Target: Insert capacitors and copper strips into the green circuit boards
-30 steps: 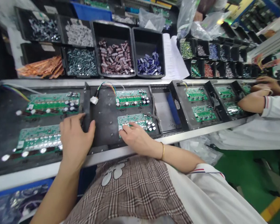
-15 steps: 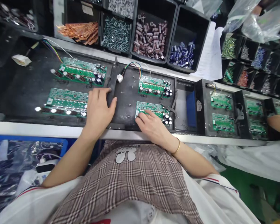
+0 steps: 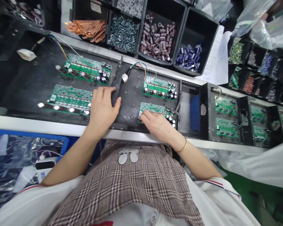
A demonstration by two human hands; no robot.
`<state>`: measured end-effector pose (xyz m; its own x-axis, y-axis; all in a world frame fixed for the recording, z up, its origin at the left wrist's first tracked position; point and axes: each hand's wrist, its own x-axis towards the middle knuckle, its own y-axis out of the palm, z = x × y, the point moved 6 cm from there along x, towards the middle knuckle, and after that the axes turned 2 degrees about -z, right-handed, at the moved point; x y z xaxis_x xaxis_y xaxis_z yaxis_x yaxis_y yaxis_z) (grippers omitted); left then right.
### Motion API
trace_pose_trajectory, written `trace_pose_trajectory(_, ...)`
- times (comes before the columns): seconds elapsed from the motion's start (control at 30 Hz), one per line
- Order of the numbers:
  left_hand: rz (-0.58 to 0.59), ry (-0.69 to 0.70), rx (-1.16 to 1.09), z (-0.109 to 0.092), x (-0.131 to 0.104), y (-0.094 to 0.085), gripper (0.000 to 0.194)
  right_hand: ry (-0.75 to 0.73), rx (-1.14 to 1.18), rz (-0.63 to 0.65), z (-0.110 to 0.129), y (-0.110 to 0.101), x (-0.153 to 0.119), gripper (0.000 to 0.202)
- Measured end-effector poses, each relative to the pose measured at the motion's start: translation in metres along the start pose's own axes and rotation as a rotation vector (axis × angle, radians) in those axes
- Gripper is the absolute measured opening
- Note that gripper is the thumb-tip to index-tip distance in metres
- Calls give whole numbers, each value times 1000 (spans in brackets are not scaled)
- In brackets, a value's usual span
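Note:
My left hand rests with its thumb apart from the fingers, over the right end of the lower left green circuit board and the black tray beside it. Nothing shows in it. My right hand lies over the lower middle board, fingers bent and pressed together at its left end; what they hold, if anything, is hidden. Above these sit an upper left board and an upper middle board, both with capacitors and coloured wires. A white connector lies on the black tray.
Black bins along the back hold orange strips, dark green parts, brown capacitors and blue capacitors. More boards sit in trays at right. A blue crate stands at lower left.
My right hand's fingers have curled closer together at the lower middle board. The view has shifted slightly. Another person's forearm at the far right has left the trays.

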<state>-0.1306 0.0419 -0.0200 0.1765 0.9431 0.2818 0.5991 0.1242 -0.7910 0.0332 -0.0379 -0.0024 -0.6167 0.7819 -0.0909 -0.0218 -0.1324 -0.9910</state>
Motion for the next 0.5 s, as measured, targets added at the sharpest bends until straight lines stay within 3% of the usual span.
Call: trace_pose_trajectory(0.5,-1,13,-28,-2,1,-1,36,-77,-42,63,0,-6,3,18)
